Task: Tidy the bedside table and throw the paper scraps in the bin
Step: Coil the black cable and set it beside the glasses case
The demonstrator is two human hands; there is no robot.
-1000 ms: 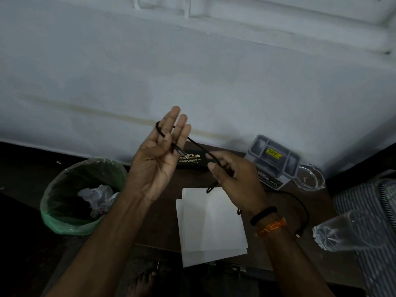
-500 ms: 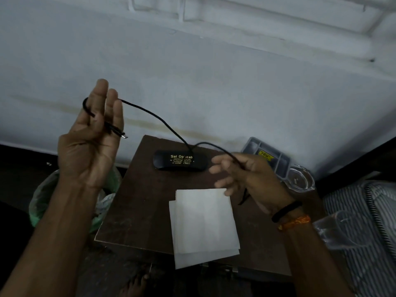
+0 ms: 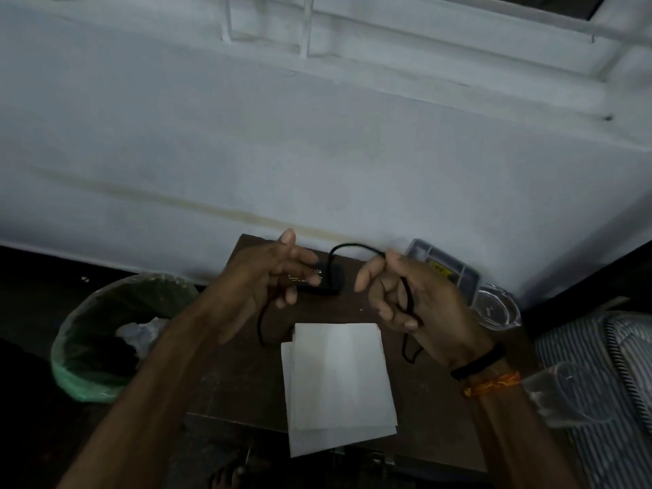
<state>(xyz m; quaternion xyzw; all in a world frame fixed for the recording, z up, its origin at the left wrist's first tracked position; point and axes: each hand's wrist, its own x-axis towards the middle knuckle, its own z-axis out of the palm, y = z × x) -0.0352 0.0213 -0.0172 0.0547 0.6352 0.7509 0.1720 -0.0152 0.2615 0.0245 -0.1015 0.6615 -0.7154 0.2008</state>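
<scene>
bedside table (image 3: 243, 379) — a dark wooden top against the pale wall (image 3: 317, 153) — is the landmark for everything else. white paper sheets (image 3: 338, 386) lie stacked at the table's near edge and overhang it a little. a black glasses case (image 3: 331, 282) with gold lettering sits at the table's far side, partly hidden behind the left hand (image 3: 264, 287). that hand hovers above the far left part of the table with its fingers loosely spread and blurred; a black cord (image 3: 347, 246) hangs down below it, though the exact grip cannot be made out. the cord arches over the case to the right hand (image 3: 412, 301), which is curled around it above the table's right half, thumb and forefinger pinching the strand — more cord dangles from under the palm. a grey compartment organiser (image 3: 448, 266) stands at the table's far right corner, with a clear plastic cup (image 3: 494, 308) just beside it. left of the table, on the floor, stands a bin (image 3: 88, 347) with a green liner, crumpled paper scraps (image 3: 141, 330) already inside. striped bedding (image 3: 596, 365) lies to the right of the table.
</scene>
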